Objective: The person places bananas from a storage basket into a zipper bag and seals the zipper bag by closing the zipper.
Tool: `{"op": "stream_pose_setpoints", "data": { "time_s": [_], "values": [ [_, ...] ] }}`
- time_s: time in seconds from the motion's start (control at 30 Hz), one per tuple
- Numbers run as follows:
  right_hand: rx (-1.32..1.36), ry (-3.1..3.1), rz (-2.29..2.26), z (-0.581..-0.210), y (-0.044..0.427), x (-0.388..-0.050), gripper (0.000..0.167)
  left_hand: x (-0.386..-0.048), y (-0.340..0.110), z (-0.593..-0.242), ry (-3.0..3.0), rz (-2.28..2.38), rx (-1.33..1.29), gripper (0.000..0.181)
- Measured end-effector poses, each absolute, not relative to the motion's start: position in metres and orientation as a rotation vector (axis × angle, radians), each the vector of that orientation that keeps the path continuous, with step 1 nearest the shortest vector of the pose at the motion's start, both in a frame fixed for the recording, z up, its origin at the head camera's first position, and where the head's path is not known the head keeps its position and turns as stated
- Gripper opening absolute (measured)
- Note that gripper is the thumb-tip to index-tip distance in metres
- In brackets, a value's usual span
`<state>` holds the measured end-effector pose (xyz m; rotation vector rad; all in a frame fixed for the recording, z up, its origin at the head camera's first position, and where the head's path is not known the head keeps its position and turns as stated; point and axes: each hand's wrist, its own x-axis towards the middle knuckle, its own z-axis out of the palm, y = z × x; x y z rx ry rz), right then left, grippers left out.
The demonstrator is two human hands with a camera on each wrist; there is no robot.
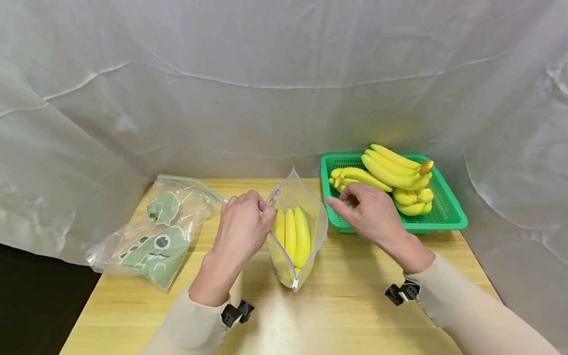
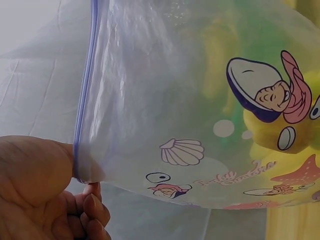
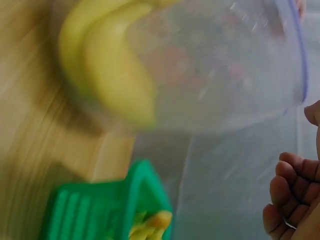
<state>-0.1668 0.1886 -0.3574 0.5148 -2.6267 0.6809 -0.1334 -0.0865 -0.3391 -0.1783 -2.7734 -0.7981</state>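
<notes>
On wooden table [image 1: 346, 315], frosted zip bag [image 1: 317, 222] stood upright, mouth spread wide, banana bunch [image 1: 290, 239] contained inside. Left rim pinched between thumb and fingers of left hand [image 1: 243, 224]. Right hand [image 1: 372, 212] held just beside right rim, fingers loosely curled, nothing gripped. At right, green basket [image 1: 426, 227] loaded with more bananas [image 1: 395, 167]; at left, dinosaur-printed clear bag [image 1: 153, 251] laid down.
</notes>
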Motion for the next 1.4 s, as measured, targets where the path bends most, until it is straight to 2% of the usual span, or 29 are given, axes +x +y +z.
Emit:
{"op": "stream_pose_setpoints", "data": {
  "time_s": [0.17, 0.43, 0.63, 0.8, 1.17, 1.4],
  "values": [
    [0.383, -2.756, 0.583, -0.372, 0.226, -0.19, 0.029, -0.133, -0.087, -0.341, -2.769, -0.809, -0.17, 0.013],
    [0.179, -2.858, 0.304, -0.381, 0.297, -0.233, 0.049, -0.133, -0.087, -0.342, -2.753, -0.829, -0.171, 0.012],
    [-0.05, -2.854, 0.327, -0.376, 0.331, -0.249, 0.062, -0.132, -0.087, -0.342, -2.748, -0.834, -0.17, 0.012],
    [-0.091, -2.969, 0.407, -0.378, 0.34, -0.252, 0.072, -0.132, -0.088, -0.343, -2.752, -0.832, -0.167, 0.013],
    [0.016, -2.842, 0.428, -0.401, 0.322, -0.219, 0.056, -0.131, -0.088, -0.343, -2.748, -0.835, -0.18, 0.013],
    [0.278, -2.898, 0.412, -0.413, 0.308, -0.204, 0.04, -0.13, -0.088, -0.343, -2.748, -0.844, -0.173, 0.013]
  ]
}}
